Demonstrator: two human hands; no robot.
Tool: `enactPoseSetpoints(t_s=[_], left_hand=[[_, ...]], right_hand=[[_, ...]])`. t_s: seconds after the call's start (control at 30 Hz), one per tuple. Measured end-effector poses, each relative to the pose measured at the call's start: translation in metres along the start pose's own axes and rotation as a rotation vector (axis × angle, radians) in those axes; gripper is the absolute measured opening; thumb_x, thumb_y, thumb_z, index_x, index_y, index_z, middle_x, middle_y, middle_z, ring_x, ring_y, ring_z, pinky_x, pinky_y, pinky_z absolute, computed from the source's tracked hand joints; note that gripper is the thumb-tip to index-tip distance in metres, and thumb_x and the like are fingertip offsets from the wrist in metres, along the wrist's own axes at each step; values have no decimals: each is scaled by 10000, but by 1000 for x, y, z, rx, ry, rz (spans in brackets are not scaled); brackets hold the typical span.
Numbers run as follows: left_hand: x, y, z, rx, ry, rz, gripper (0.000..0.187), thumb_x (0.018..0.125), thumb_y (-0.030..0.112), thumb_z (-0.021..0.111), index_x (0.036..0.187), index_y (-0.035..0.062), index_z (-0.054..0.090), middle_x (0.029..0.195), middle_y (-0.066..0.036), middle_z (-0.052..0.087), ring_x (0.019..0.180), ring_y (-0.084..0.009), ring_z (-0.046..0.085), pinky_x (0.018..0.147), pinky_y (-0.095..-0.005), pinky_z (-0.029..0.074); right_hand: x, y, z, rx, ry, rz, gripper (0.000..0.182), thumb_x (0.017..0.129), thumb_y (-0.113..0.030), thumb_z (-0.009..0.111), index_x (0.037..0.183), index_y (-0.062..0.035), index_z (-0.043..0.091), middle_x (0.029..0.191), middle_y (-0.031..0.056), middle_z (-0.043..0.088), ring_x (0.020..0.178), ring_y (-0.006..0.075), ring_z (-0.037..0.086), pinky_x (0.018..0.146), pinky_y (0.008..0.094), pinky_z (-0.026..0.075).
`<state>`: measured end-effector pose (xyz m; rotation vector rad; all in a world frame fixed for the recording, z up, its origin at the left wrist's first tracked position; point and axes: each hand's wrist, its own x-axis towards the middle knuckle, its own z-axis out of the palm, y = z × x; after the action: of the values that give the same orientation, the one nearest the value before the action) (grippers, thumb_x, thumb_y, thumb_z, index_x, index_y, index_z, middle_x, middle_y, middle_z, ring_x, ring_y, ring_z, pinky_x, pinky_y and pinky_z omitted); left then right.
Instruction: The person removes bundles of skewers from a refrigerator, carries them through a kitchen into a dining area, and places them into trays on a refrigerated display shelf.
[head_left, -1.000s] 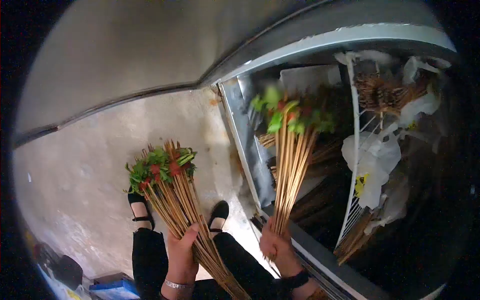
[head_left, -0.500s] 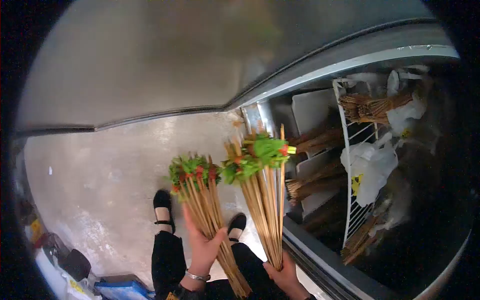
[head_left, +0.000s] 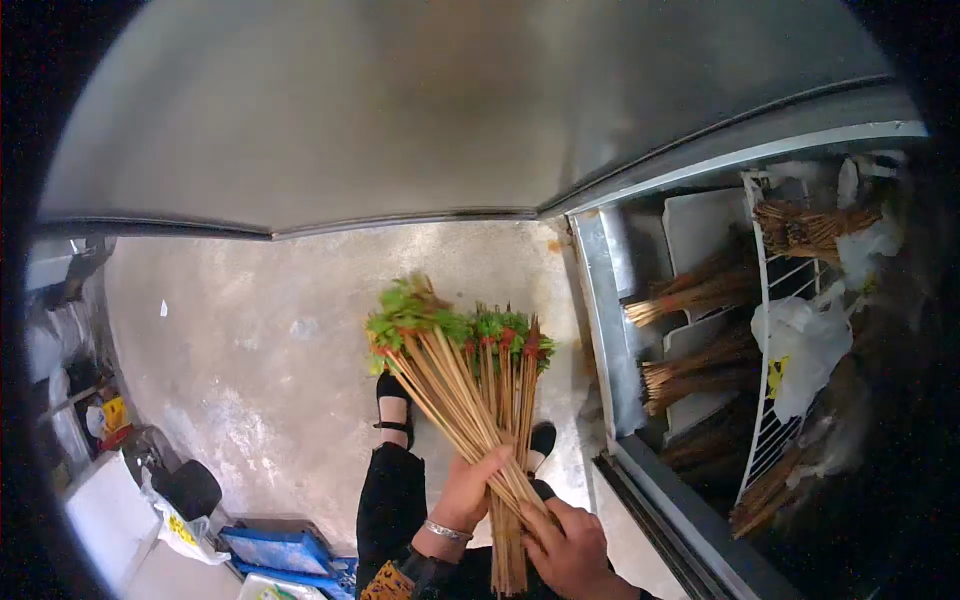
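Note:
Two bundles of wooden skewers with leafy greens and red bits at their tips cross in front of me. My left hand (head_left: 470,492) is closed around the rear skewer bundle (head_left: 510,370), which points nearly straight ahead, and its thumb lies against the front one. The front skewer bundle (head_left: 450,370) slants up to the left across the other. My right hand (head_left: 572,550) is closed on its lower stick ends. Part of the rear bundle is hidden behind the front one.
To the right stands an open cabinet with a white wire rack (head_left: 757,300), more skewer bundles (head_left: 700,285) and a white plastic bag (head_left: 805,345). A large metal door (head_left: 330,120) spans the top. Blue trays (head_left: 280,550) and a dark container (head_left: 190,490) sit lower left.
The right hand's bundle has swung left and now crosses over the left hand's bundle. Both hands have come closer together. The view has shifted, with the cabinet farther right.

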<state>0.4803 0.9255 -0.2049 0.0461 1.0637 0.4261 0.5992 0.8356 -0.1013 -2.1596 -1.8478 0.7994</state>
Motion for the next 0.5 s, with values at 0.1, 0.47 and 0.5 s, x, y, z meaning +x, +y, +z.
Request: enactPoseSetpoints(t_s=[0.1, 0.47, 0.5], left_hand=[[1, 0, -2, -32, 53, -45, 313, 816, 160, 617, 1089, 28, 538, 942, -39, 587, 824, -182, 585, 710, -314, 500], [-11, 10, -1, -13, -160, -125, 386, 750, 155, 699, 1072, 31, 524, 948, -32, 579, 851, -166, 580, 723, -301, 494], [-12, 10, 4, -7, -146, -99, 438, 739, 147, 698, 1110, 24, 500, 945, -32, 575, 868, -165, 574, 748, -302, 486]], right_hand=[[-9, 30, 2, 805, -70, 432, 460, 833, -211, 599, 1242, -44, 471, 962, 99, 569, 833, 235, 587, 765, 331, 480], [19, 8, 15, 1457, -388, 835, 495, 916, -437, 459, 1168, -11, 454, 952, 68, 554, 833, 135, 568, 711, 274, 480], [26, 2, 14, 1450, -121, 993, 374, 909, -354, 530, 1077, -25, 469, 828, 51, 556, 692, 121, 558, 578, 252, 457]])
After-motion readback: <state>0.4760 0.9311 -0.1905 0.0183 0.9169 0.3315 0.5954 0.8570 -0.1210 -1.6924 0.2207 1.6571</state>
